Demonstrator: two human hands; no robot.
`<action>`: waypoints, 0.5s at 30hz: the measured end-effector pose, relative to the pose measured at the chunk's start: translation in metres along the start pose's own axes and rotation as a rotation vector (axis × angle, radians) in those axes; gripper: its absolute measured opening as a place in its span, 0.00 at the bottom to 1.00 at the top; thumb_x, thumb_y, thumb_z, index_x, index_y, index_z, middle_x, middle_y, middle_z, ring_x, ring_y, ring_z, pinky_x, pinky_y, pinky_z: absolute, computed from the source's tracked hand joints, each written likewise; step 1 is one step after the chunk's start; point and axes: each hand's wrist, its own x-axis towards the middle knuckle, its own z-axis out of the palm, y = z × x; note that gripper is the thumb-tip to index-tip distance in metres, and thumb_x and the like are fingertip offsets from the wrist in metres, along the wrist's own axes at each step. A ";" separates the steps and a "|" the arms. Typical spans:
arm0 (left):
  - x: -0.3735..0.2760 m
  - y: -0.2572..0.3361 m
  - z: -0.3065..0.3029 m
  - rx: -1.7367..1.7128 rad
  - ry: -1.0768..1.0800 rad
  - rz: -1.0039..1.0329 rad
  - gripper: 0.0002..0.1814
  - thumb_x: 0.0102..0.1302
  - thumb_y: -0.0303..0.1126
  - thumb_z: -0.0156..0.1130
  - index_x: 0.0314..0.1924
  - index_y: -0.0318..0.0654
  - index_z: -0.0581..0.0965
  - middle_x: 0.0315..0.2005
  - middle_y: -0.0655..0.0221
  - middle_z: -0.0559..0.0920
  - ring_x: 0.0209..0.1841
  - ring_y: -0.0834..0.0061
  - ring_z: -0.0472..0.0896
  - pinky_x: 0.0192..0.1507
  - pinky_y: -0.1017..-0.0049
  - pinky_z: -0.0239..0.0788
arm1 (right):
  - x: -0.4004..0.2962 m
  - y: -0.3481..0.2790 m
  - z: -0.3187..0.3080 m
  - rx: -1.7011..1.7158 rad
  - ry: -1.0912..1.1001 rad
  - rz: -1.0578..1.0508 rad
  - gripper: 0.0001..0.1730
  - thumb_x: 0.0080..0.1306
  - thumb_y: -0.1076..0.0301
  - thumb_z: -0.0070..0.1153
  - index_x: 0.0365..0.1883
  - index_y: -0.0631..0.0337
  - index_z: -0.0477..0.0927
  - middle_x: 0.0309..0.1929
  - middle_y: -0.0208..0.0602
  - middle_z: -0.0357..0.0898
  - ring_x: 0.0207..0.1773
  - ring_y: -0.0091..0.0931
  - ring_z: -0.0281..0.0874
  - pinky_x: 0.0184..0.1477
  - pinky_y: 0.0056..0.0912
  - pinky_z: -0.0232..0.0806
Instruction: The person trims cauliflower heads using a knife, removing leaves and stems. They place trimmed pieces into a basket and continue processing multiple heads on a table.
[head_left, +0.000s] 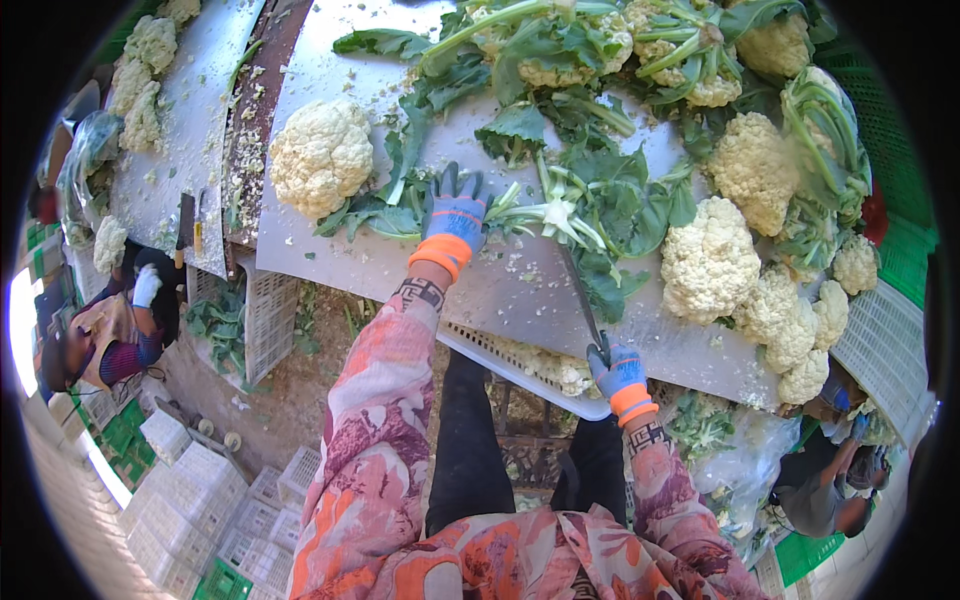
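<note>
My left hand (456, 214), in a blue and orange work glove, lies spread with its palm down over cauliflower leaves (386, 221) on the metal table (480, 289). To its left sits a trimmed cauliflower head (322, 157). My right hand (619, 367), gloved alike, grips the handle of a long knife (576, 285) at the table's near edge. The blade points away from me, and its far part passes by a cut cauliflower stem with leaves (559, 214). Right of the knife rests another trimmed cauliflower head (709, 259). What is under my left palm is hidden.
Untrimmed cauliflowers (690, 52) are heaped at the back right, with trimmed heads (772, 307) along the right edge. A white plastic basket (517, 371) holding florets is below the table edge. One co-worker (112, 337) is at left, others (825, 487) at lower right. A knife (185, 225) lies on the left table.
</note>
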 end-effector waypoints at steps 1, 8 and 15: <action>0.000 0.005 0.004 -0.002 -0.067 -0.029 0.35 0.46 0.48 0.70 0.56 0.51 0.72 0.60 0.64 0.68 0.64 0.54 0.64 0.66 0.50 0.51 | -0.005 -0.009 -0.004 0.054 0.010 0.021 0.16 0.63 0.55 0.54 0.41 0.59 0.78 0.27 0.49 0.80 0.30 0.47 0.78 0.33 0.46 0.70; -0.025 0.033 0.046 0.018 -0.118 -0.120 0.22 0.56 0.33 0.56 0.53 0.44 0.72 0.42 0.60 0.78 0.43 0.61 0.80 0.59 0.54 0.61 | 0.046 -0.077 0.045 0.364 0.140 0.074 0.18 0.63 0.54 0.55 0.39 0.61 0.79 0.28 0.53 0.80 0.33 0.48 0.78 0.37 0.47 0.70; 0.012 0.019 -0.018 0.016 0.033 0.124 0.28 0.56 0.31 0.57 0.60 0.46 0.69 0.52 0.58 0.74 0.41 0.60 0.80 0.49 0.63 0.69 | 0.040 -0.054 0.059 0.350 0.096 0.125 0.13 0.62 0.62 0.56 0.41 0.60 0.78 0.30 0.52 0.80 0.33 0.46 0.79 0.36 0.43 0.69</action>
